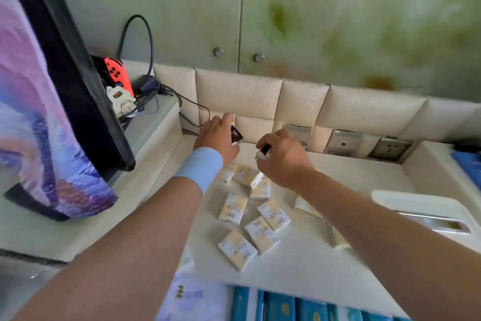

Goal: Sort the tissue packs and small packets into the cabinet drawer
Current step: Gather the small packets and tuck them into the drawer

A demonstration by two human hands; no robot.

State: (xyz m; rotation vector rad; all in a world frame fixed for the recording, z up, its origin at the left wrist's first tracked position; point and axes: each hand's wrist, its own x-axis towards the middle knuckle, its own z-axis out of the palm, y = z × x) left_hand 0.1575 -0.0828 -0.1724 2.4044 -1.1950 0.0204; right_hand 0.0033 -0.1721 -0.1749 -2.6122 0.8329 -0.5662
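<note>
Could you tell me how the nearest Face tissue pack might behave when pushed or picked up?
The Face tissue pack looks soft-wrapped, so probably light and squashy. Lying flat on the smooth cream surface, it should slide rather than roll.

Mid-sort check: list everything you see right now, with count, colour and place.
tissue packs: at least nine, cream, scattered on the surface
packets: two, black-and-white, one in each hand
blue packs: several, blue, bottom edge
controller: one, red, left, behind the screen
cable: one, black, by the controller
sockets: three, grey, at the back
tray: one, white, right
left hand: one, blue wristband, grips a packet
right hand: one, grips a packet
</note>
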